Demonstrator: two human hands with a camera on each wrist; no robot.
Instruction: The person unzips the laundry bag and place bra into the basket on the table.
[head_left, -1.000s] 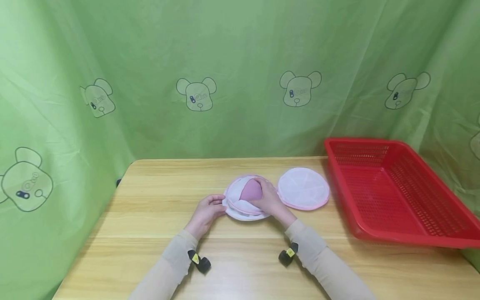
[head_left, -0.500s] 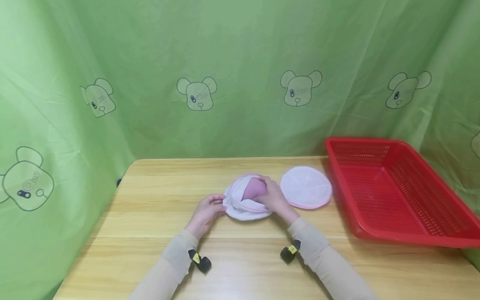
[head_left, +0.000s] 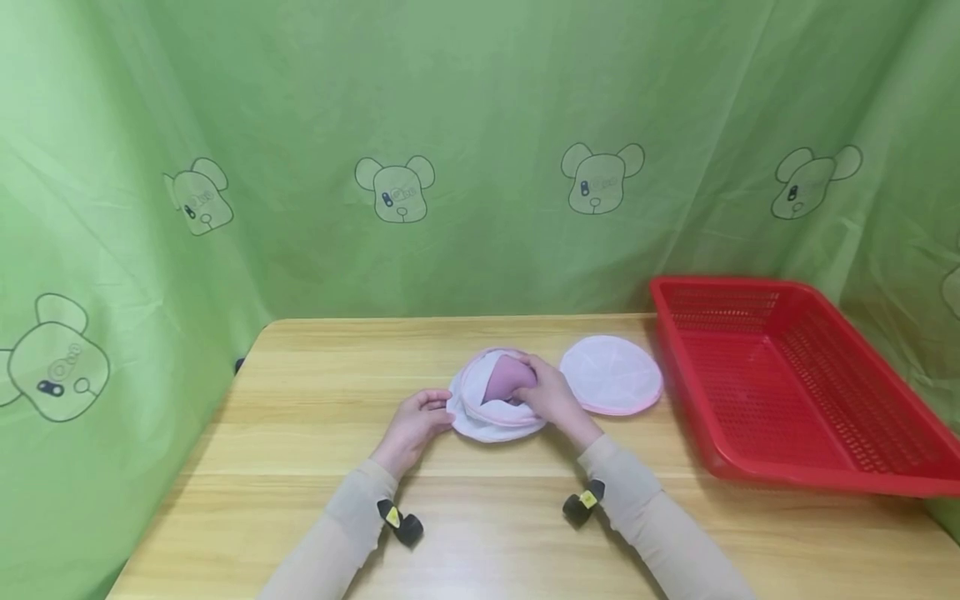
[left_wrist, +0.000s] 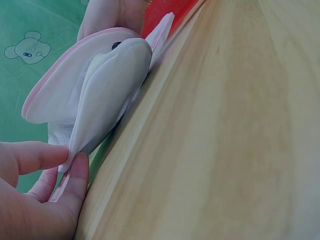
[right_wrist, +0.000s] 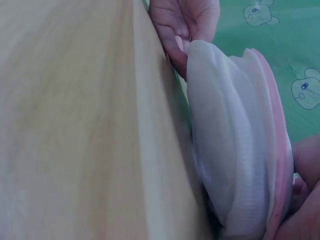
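Observation:
A round white mesh laundry bag (head_left: pixel 487 429) with a pink zip edge sits mid-table, its top flap folded open. In the opening shows a smooth purple padded piece (head_left: pixel 506 379), shaped like a bra cup; the rest of it is hidden. My left hand (head_left: pixel 411 427) pinches the bag's left rim between thumb and fingers, plainly seen in the left wrist view (left_wrist: pixel 47 185). With my right hand (head_left: pixel 553 396) I grip the purple piece at the bag's right side, thumb in the opening. In the right wrist view the bag (right_wrist: pixel 225 135) stands thick and bulging.
A second round white mesh bag (head_left: pixel 611 375) with pink trim lies flat just right of my right hand. Beyond it, a red plastic basket (head_left: pixel 795 479) takes up the table's right side. Green curtain (head_left: pixel 480 250) encloses the wooden table (head_left: pixel 330 375).
My right hand has shifted slightly to the right with the purple piece and the bag's upper flap. The left hand stays at the bag's left rim.

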